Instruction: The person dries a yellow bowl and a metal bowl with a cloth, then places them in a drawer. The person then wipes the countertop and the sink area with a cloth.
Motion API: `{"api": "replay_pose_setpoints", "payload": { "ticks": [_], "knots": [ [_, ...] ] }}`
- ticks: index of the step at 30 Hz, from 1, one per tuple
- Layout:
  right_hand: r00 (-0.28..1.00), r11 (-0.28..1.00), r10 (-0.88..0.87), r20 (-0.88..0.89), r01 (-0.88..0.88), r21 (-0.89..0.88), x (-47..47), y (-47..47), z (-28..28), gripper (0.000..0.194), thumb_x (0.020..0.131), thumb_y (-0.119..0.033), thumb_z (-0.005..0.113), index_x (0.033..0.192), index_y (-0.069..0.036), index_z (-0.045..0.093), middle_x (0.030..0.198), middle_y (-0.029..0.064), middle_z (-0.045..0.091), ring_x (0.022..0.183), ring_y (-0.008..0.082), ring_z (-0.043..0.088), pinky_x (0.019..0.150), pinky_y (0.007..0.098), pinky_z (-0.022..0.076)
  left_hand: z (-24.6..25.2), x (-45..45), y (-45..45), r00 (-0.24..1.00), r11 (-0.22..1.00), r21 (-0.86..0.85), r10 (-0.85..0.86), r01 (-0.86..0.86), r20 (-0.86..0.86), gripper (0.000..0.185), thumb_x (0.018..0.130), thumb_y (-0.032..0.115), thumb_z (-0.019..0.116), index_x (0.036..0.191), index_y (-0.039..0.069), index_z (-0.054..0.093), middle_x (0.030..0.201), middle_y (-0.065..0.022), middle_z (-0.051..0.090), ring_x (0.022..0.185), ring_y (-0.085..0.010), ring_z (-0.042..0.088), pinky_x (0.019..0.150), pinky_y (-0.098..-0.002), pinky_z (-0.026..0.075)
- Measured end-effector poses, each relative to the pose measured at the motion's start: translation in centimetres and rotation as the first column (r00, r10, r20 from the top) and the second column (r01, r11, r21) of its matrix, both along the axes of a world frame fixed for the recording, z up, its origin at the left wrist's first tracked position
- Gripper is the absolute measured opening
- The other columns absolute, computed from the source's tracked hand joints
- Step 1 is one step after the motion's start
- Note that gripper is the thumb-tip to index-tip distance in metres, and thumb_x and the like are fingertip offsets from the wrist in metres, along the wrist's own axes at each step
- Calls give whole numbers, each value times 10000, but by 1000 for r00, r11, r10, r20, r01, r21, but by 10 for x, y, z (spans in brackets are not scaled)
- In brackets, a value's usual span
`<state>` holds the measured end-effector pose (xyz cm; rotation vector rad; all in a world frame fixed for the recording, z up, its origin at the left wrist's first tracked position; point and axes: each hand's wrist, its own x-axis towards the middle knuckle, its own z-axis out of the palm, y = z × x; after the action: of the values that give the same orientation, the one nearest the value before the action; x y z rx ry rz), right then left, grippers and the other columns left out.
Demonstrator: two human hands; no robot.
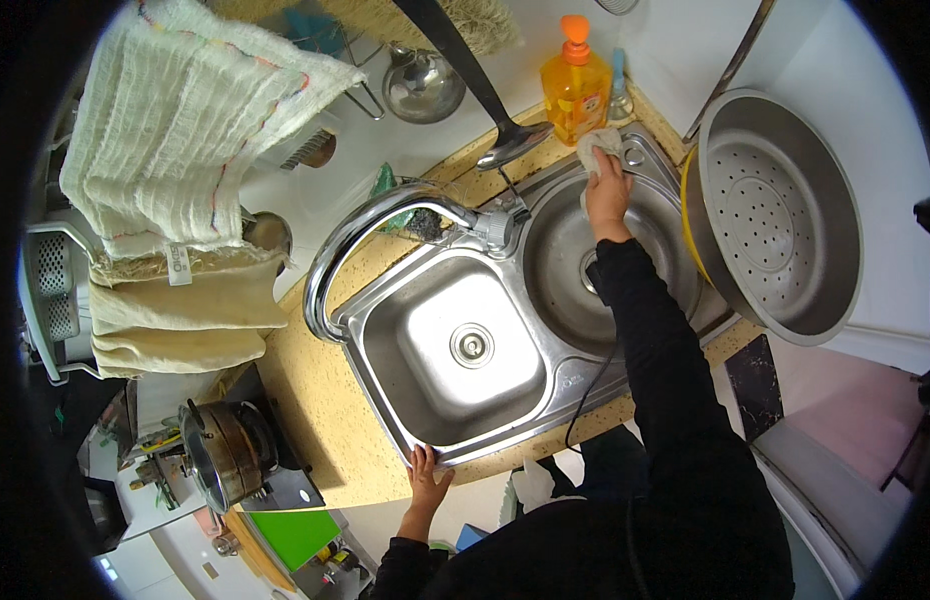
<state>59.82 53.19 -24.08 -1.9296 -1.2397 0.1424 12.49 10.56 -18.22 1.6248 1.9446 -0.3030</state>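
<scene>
My right hand (pixel 609 196) presses a beige cloth (pixel 601 141) against the back rim of the stainless steel double sink (pixel 577 375), beside the round bowl (pixel 556 296). Just behind the cloth stands an orange pump bottle (pixel 577 94) of liquid soap. At the sink's front left corner my left hand (pixel 429 480) rests with its fingertips on the edge, holding nothing. The square bowl (pixel 397 360), with a drain strainer (pixel 472 346) in its floor, lies between my hands. A curved chrome faucet (pixel 337 251) arches over the left side of the sink.
A perforated steel steamer pan (pixel 769 217) leans at the right. From above hang a black-handled ladle (pixel 502 112) and a white cloth (pixel 164 142). A wire basket (pixel 435 225) holds a scouring pad behind the faucet. A lidded pot (pixel 221 454) stands on the stove at the left.
</scene>
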Motion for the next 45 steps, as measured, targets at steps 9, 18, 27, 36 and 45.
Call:
{"api": "replay_pose_setpoints", "payload": {
  "ticks": [9, 18, 27, 36, 45],
  "knots": [
    [864, 866, 482, 146, -495, 72, -37, -24, 42, 417, 768, -12, 546, 1150, -172, 594, 1144, 31, 552, 1013, 295, 487, 860, 404, 449, 1, 0, 0, 1000, 1000, 12, -2, 2, 3, 874, 762, 362, 688, 1444, 105, 206, 1482, -243, 146, 1372, -405, 143, 1053, -596, 170],
    [782, 856, 516, 351, -455, -245, -52, 24, 47, 371, 856, -123, 459, 1210, -188, 549, 1236, 6, 531, 1148, 214, 448, 948, 379, 328, 2, 0, -2, 1000, 1000, 3, 3, -3, -7, 896, 758, 349, 693, 1450, 98, 183, 1481, -244, 150, 1380, -387, 134, 1050, -604, 155],
    [601, 683, 724, 339, -694, -227, -61, 58, 29, 364, 842, -133, 473, 1116, -307, 639, 1164, -10, 597, 1179, 218, 455, 947, 384, 321, 3, 3, 1, 1000, 1000, -10, 6, -6, -19, 886, 763, 343, 691, 1449, 95, 188, 1488, -226, 147, 1384, -376, 132, 1054, -601, 149],
    [695, 846, 531, 485, -469, -255, -21, 36, 41, 349, 816, -128, 491, 1112, -249, 632, 1181, -64, 563, 1110, 224, 480, 875, 416, 368, 0, 3, -3, 1000, 998, 57, 12, -11, -18, 861, 742, 359, 702, 1433, 106, 256, 1487, -210, 176, 1378, -374, 155, 1061, -583, 149],
    [743, 756, 654, -141, -644, 115, -54, 93, 5, 171, 800, -133, 524, 893, -80, 657, 949, 100, 651, 927, 257, 604, 749, 370, 466, -2, 0, -2, 1000, 999, 45, -5, 5, -18, 877, 741, 389, 702, 1439, 122, 243, 1482, -218, 187, 1371, -391, 167, 1050, -597, 168]
  ]
}}
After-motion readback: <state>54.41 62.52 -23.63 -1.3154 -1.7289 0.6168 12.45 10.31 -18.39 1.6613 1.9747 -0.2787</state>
